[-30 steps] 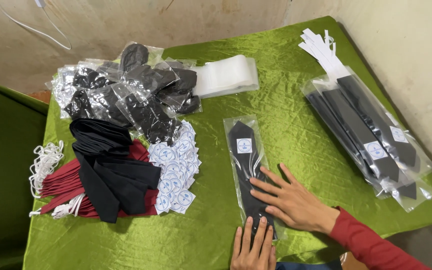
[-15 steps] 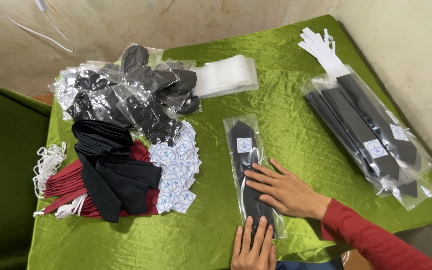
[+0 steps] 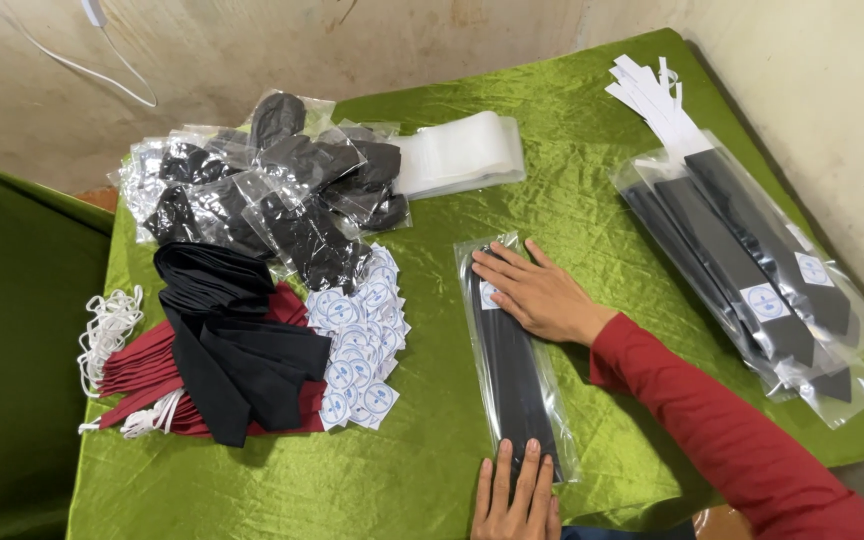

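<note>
A table draped in a shiny green cloth (image 3: 432,430) fills the view, seen from above. At its right edge lies a stack of bagged black ties (image 3: 752,270), with white paper strips (image 3: 652,95) fanned out beyond it. At the far left sits a heap of dark items in clear bags (image 3: 272,190), and nearer lies a pile of loose black ties (image 3: 227,335) over red ties (image 3: 142,375), with white elastic loops (image 3: 107,330) at its left. A spread of round white stickers (image 3: 362,335) lies just beside that pile, and a wad of clear empty sleeves (image 3: 462,150) rests at the far middle.

In the centre, a black tie in a clear sleeve (image 3: 514,375) lies lengthwise toward the viewer. The right hand (image 3: 537,290), on a red-sleeved arm reaching in from the lower right, lies flat, palm down on the sleeve's far end, fingers spread and extended. The left hand (image 3: 517,495) presses flat on the near end, fingers straight and together, gripping nothing.
</note>
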